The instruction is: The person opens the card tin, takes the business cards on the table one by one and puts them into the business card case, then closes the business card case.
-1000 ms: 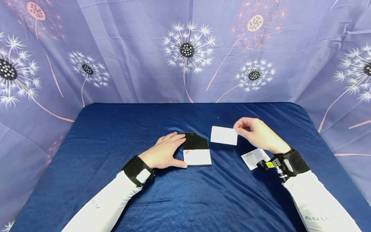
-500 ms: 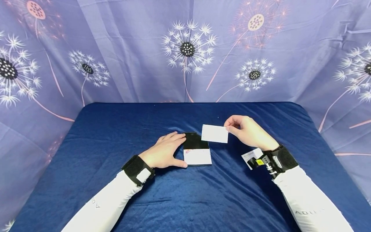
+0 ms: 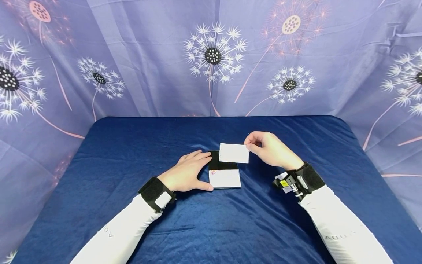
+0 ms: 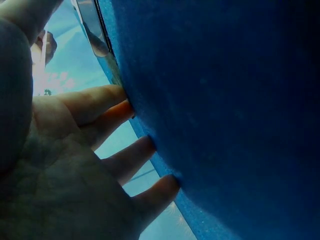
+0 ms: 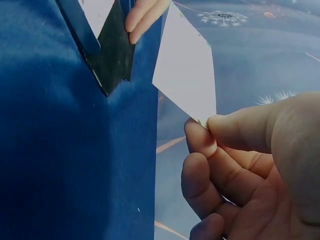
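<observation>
My right hand [image 3: 271, 151] pinches a white card [image 3: 233, 153] at its right edge, between thumb and index finger. The card is held up over the far part of a black card holder [image 3: 214, 163]. In the right wrist view, the card [image 5: 185, 62] appears apart from the holder [image 5: 114, 57]. White card stock with a small reddish print [image 3: 225, 179] lies in the holder's near half. My left hand [image 3: 186, 174] rests at the holder's left side, fingers extended, with fingertips and thumb touching its edge. In the left wrist view, the fingers [image 4: 132, 157] are spread.
Another printed card [image 3: 281, 176] lies on the blue cloth [image 3: 197, 223], partly covered by the right wrist's strap and camera [image 3: 291, 183]. A purple curtain with dandelion prints [image 3: 148, 73] hangs behind the table.
My right hand has moved left with the white card, from beside the holder to over its far part. The right wrist now covers more of the other card. My left hand stays put.
</observation>
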`<state>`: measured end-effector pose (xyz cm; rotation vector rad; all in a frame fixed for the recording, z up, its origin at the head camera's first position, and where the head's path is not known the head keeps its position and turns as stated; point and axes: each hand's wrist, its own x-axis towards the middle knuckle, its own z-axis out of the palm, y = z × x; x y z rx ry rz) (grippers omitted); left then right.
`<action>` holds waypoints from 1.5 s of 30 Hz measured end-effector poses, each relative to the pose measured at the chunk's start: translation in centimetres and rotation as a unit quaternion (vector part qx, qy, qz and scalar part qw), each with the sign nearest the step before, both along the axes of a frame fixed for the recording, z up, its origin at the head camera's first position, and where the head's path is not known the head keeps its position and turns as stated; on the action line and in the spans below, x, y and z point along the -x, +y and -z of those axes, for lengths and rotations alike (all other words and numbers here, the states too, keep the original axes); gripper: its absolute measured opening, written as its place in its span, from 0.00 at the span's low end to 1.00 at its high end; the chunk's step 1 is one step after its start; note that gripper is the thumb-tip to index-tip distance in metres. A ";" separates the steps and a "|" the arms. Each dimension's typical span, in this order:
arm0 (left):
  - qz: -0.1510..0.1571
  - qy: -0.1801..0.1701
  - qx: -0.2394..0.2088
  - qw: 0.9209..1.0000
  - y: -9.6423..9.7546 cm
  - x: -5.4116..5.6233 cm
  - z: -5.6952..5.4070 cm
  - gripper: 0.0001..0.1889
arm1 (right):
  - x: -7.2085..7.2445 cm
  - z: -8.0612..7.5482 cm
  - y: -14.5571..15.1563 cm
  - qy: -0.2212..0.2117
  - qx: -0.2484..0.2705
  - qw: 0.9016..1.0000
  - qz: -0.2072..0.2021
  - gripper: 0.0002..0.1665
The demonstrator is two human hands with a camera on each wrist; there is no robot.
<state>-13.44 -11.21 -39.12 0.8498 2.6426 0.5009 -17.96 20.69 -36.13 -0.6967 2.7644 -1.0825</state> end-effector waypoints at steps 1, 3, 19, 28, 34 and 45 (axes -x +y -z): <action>0.000 0.000 0.000 1.000 0.0 0.0 0.0 0.54 | 0.0 0.1 -0.2 -0.001 0.000 1.000 -0.001 0.05; 0.000 -0.001 -0.001 1.000 0.0 0.0 0.0 0.54 | 0.0 0.2 -0.5 -0.001 0.001 1.000 -0.002 0.05; 0.001 0.006 -0.003 1.000 0.1 0.1 0.1 0.54 | 0.0 1.8 -2.9 0.011 0.000 0.999 -0.030 0.06; 0.001 0.007 -0.010 1.000 0.0 0.1 0.1 0.52 | 0.0 2.3 -3.3 0.013 -0.009 0.999 -0.034 0.06; 0.001 0.007 -0.011 1.000 0.0 0.0 0.0 0.52 | -0.1 2.4 -3.4 0.003 -0.013 0.999 -0.036 0.06; 0.006 0.006 -0.006 1.000 0.0 0.0 -0.1 0.51 | -0.7 3.1 -3.4 0.007 -0.018 0.999 -0.051 0.07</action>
